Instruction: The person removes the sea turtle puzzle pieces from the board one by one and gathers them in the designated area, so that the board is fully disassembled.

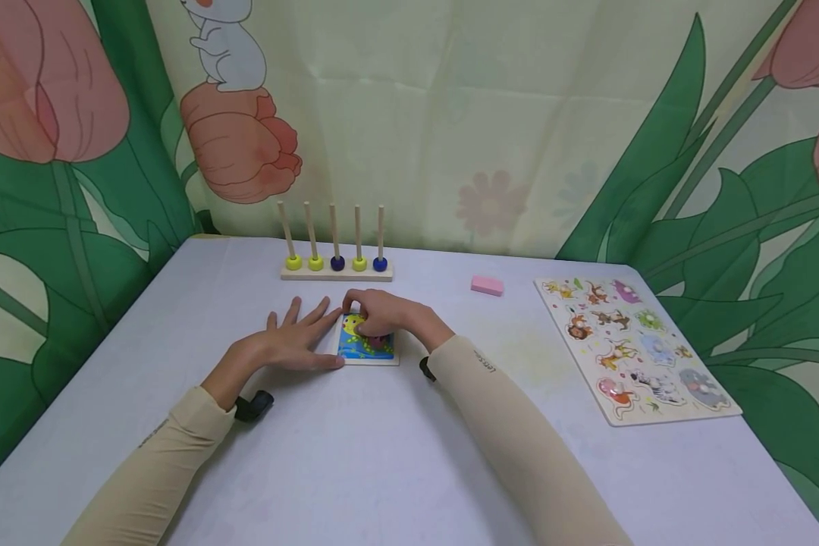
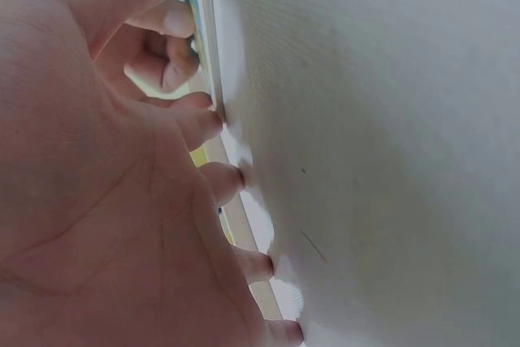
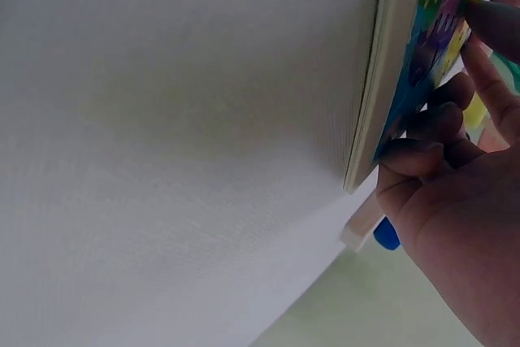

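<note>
A small picture puzzle [image 1: 369, 353] in a pale wooden frame lies on the table, showing a yellow figure on blue. My left hand [image 1: 283, 345] rests spread at its left side, thumb by the near-left corner and index finger by the far-left corner. In the left wrist view, the fingertips [image 2: 210, 129] of that hand meet the white surface beside the frame. Above the puzzle, my right hand [image 1: 382, 312] has curled fingers, with thumb and index finger pinching at the yellow part. In the right wrist view its other fingers [image 3: 414, 156] rest on the picture's edge.
Behind the hands stands a wooden peg rack [image 1: 337, 275] with five upright rods and yellow and dark blue beads. A pink block [image 1: 487, 285] lies to the right of it. Farther right is a large animal puzzle board [image 1: 600, 379]. A printed curtain [image 1: 409, 136] hangs behind the table.
</note>
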`<state>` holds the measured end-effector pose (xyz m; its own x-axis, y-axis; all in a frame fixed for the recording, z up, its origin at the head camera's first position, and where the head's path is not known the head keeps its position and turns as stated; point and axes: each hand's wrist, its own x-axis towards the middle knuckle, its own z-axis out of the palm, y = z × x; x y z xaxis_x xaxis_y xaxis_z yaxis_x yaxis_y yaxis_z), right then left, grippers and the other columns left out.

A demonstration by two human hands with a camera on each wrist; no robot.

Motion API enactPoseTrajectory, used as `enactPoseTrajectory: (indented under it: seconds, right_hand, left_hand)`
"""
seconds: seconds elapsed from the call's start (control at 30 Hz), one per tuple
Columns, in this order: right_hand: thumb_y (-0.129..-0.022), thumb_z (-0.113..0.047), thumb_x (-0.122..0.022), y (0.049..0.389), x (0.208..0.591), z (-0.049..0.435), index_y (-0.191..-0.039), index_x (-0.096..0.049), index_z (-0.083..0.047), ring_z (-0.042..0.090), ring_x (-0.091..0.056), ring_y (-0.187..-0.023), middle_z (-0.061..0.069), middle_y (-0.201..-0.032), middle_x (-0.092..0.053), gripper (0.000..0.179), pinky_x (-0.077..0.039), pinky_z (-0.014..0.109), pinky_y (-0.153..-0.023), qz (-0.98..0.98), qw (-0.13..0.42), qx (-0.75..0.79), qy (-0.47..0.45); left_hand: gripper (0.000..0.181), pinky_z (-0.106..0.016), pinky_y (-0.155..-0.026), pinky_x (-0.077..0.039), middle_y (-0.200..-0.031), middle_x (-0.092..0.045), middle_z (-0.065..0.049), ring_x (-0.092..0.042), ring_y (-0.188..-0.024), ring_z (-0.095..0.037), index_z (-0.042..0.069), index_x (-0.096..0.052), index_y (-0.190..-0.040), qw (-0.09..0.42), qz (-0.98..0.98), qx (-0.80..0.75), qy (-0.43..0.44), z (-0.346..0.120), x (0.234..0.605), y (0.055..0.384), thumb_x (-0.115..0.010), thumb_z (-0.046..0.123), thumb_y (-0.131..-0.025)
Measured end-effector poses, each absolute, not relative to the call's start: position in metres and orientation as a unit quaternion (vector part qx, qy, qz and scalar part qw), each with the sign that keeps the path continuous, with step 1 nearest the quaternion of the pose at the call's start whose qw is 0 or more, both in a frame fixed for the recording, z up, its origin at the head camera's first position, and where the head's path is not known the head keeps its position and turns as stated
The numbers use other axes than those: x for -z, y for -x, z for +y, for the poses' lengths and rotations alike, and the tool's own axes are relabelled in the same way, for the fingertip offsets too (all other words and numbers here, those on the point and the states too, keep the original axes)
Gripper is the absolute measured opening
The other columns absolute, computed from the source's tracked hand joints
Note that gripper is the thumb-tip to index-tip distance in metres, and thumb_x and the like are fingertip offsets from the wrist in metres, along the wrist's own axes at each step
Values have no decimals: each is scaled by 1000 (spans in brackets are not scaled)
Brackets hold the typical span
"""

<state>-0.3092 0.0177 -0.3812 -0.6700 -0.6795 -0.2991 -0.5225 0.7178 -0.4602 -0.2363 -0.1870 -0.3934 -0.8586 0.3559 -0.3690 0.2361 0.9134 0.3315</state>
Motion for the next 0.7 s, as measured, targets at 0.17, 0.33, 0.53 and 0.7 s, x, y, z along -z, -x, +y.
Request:
enactPoseTrajectory:
  seconds: [0.17, 0.33, 0.53, 0.7]
  right_hand:
    - [-100, -12, -63, 308, 380, 18, -143, -54, -15, 15, -58, -78, 6, -96, -62, 43, -48, 24, -73, 898, 228, 170, 335]
    - [-100, -12, -65, 306, 379, 18, -141, -54, -14, 15, -56, -75, 4, -89, -60, 43, -46, 24, -72, 897, 226, 182, 333]
    - [-101, -13, -67, 306, 379, 18, -139, -55, -15, 18, -57, -90, 10, -105, -62, 40, -49, 26, -79, 899, 216, 195, 329]
    - [-98, -12, -68, 306, 382, 21, -135, -56, -17, 22, -55, -109, 16, -125, -59, 39, -54, 32, -89, 901, 201, 205, 324]
  left_hand:
    - [104, -90, -115, 5, -180, 0, -19, 12, -159, -64, 18, -14, -172, 215, 954, -141, -156, -187, 394, 237, -59, 71, -94]
    - [103, -89, -116, 4, -180, 1, -18, 12, -159, -63, 18, -14, -172, 216, 954, -139, -155, -187, 394, 237, -59, 70, -95]
    - [104, -89, -116, 4, -180, 0, -18, 12, -159, -63, 18, -15, -172, 216, 954, -139, -156, -188, 394, 237, -58, 71, -94]
    - [104, -89, -116, 4, -180, 0, -18, 12, -159, -63, 18, -15, -172, 216, 954, -136, -155, -187, 394, 237, -58, 72, -94]
